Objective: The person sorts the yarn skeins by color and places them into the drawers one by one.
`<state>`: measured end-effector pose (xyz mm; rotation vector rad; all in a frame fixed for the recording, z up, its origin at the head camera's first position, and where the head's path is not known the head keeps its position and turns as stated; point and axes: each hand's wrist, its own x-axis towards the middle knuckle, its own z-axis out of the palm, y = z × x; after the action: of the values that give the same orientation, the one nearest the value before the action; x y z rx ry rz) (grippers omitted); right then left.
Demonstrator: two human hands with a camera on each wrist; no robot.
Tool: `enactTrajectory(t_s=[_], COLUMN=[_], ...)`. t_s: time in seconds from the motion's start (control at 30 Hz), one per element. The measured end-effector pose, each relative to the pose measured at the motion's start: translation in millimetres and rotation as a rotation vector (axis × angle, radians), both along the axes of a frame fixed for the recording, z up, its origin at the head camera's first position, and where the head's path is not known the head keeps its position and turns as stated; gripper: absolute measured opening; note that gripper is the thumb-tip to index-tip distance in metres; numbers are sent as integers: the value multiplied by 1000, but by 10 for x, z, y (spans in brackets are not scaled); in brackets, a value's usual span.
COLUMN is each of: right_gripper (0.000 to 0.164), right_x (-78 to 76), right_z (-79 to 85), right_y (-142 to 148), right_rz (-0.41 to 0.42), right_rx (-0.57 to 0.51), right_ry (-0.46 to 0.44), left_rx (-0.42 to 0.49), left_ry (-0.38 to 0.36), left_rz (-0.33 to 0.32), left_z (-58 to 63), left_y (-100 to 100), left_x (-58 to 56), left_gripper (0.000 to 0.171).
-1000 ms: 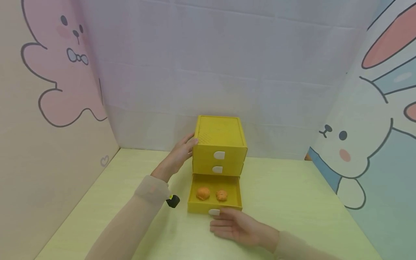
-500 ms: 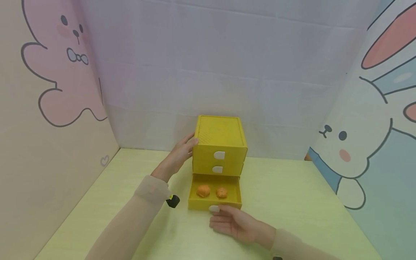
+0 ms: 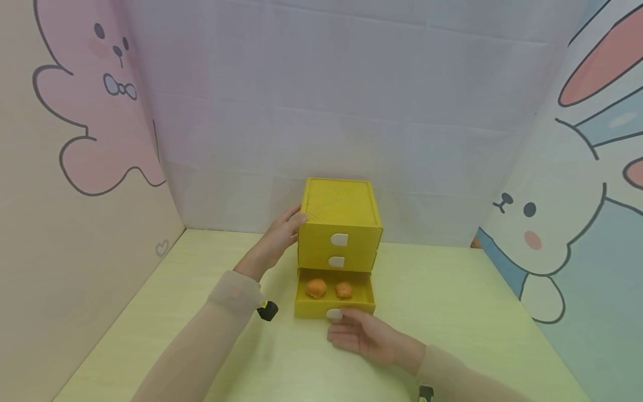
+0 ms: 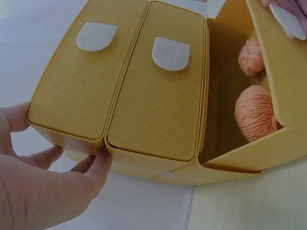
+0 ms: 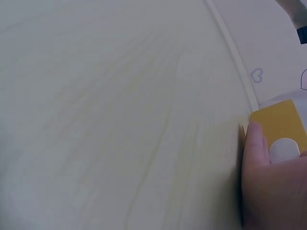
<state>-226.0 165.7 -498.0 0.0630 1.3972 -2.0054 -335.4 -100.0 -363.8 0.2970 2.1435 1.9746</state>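
A yellow drawer cabinet (image 3: 339,202) stands against the back wall, its two upper drawers pushed in. Its bottom drawer (image 3: 312,310) is partly out and holds two orange balls of yarn (image 3: 316,288), whose wound strands show in the left wrist view. My left hand (image 3: 273,244) rests on the cabinet's left side, thumb and fingers apart around its upper corner. At the bottom drawer's front, my right hand (image 3: 370,337) touches beside the white handle (image 3: 334,314), fingers mostly straight. In the right wrist view that hand (image 5: 276,187) covers much of the drawer front.
Pale table (image 3: 452,312) surface extends around the cabinet. A white cloth wall (image 3: 341,111) stands close behind it. Side panels with a pink cartoon animal (image 3: 100,139) and a white rabbit (image 3: 552,223) bound the table left and right.
The bottom drawer has slid inward a little, carrying the balls of yarn with it. My right hand has moved forward with the drawer front. My left hand has stayed in place.
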Motion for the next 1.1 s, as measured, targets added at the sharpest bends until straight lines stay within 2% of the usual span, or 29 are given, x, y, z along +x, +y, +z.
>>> enactTrajectory(t_s=[0.33,0.67,1.1], right_gripper=[57,64,63], right_x=[-127,-266,-469], right_z=[17,-19,-40], right_y=[12,-34,-102], right_rz=[-2,-26,-57], right_rx=[6,6,28], right_ry=[0,38,59], left_rx=[-13,-1,-6], left_ry=[-5,-3,0], left_rz=[5,-5,-4], left_z=[25,4,10], left_y=[7,-3,0], left_x=[12,-1,12], left_gripper=[65,66,66])
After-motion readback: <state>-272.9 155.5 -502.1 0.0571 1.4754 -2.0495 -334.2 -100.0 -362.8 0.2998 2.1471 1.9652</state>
